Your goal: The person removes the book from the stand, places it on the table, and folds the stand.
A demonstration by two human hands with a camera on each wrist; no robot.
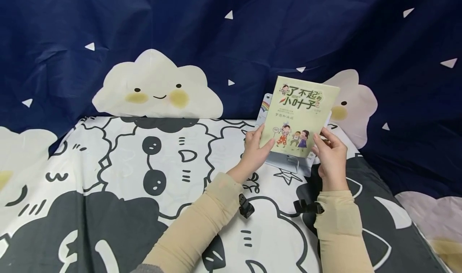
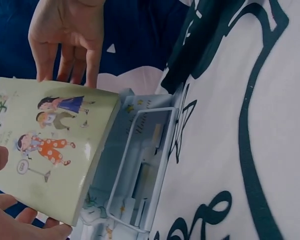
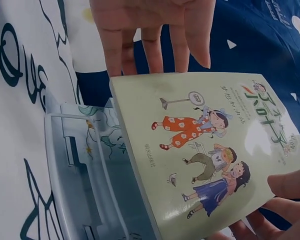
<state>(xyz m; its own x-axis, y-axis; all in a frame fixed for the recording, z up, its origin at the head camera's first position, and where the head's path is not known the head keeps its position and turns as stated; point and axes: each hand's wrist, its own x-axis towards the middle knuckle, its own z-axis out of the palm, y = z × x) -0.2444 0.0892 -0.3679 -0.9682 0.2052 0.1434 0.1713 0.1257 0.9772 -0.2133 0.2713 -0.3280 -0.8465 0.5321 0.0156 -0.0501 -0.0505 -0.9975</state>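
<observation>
A pale green book with cartoon children on its cover is held up by both hands. My left hand grips its left edge, thumb on the cover and fingers behind. On the opposite edge, my right hand pinches the book between thumb and fingers. Behind and below it stands a light blue book stand with a wire lip and printed pictures. In the right wrist view the book tilts over the stand; whether its lower edge touches the stand, I cannot tell.
The table is covered by a black and white cartoon cloth. A dark blue curtain with clouds and small white triangles hangs behind it. Black wrist straps sit on both forearms.
</observation>
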